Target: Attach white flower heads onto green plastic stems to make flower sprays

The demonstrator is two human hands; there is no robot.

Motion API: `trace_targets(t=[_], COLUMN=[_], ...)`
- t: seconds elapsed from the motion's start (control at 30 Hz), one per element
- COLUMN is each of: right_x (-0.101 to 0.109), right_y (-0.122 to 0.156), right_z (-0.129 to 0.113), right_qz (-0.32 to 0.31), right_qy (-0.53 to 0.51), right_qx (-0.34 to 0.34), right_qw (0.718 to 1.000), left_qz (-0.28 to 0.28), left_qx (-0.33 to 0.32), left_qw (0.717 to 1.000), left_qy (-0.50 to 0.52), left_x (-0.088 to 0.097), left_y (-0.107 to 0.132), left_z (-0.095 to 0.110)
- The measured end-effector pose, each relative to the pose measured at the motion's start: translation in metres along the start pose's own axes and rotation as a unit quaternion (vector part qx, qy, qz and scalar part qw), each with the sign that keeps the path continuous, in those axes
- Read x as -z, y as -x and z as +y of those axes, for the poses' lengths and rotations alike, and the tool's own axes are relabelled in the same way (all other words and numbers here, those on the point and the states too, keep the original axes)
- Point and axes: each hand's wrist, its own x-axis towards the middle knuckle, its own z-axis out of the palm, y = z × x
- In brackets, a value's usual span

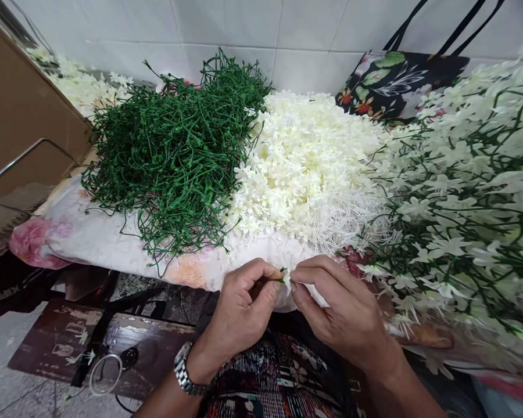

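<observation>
Close to my lap, at the cloth's front edge, both hands meet with their fingertips almost touching. My left hand [246, 302] is closed, thumb and forefinger pinching a green artificial stem [282, 270] whose tip pokes out. From the other side, my right hand [337, 305] pinches a small white artificial flower [287, 282] against that stem; fingers cover most of both. Ahead and to the left lies a tangled heap of green stems [174, 139]. Beside it spreads a pile of loose cream-white flower heads [300, 151], with thin white stamens [348, 220] at its near right side.
Flowers on green stems [457, 197] are heaped high on the right. A black floral bag [387, 81] leans on the tiled wall [244, 23]. A cardboard box [26, 87] stands at left. Below are a brown wooden bench [152, 342] and a white ring [106, 374].
</observation>
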Motion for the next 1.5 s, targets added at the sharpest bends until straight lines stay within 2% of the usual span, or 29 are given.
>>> trace_targets(t=[0.2,0.33,0.8,1.1,1.23,1.37,1.43,1.5], right_x=[-0.007,-0.010,-0.019,-0.022,-0.011,0.000,-0.001,-0.005], right_y=[0.003,0.004,0.004,0.001,0.002,0.000,-0.002,-0.003], right_z=[0.005,0.007,0.013,0.010,0.009,0.008,0.008,0.007], right_qz=[0.005,-0.001,-0.004,0.001,-0.028,0.018,0.012,-0.020], right_qy=[-0.031,-0.043,-0.058,-0.053,-0.062,-0.025,-0.012,-0.035], right_qx=[-0.046,-0.058,-0.061,-0.045,-0.050,-0.079,-0.101,-0.096], right_qw=[0.998,0.997,0.996,0.998,0.996,0.996,0.995,0.995], left_qz=[0.053,0.070,0.077,0.057,0.041,0.030,0.013,-0.003], left_qx=[-0.161,-0.184,-0.138,-0.106,-0.063,-0.001,0.002,-0.005], left_qw=[0.978,0.971,0.983,0.988,0.997,0.989,0.981,0.973], left_qy=[-0.125,-0.133,-0.097,-0.100,-0.003,0.142,0.193,0.233], left_x=[-0.007,-0.010,-0.010,-0.008,-0.003,0.003,0.003,0.002], left_y=[0.001,-0.002,-0.006,-0.007,-0.007,-0.001,0.004,0.010], left_z=[-0.013,-0.019,-0.021,-0.022,-0.022,-0.022,-0.020,-0.019])
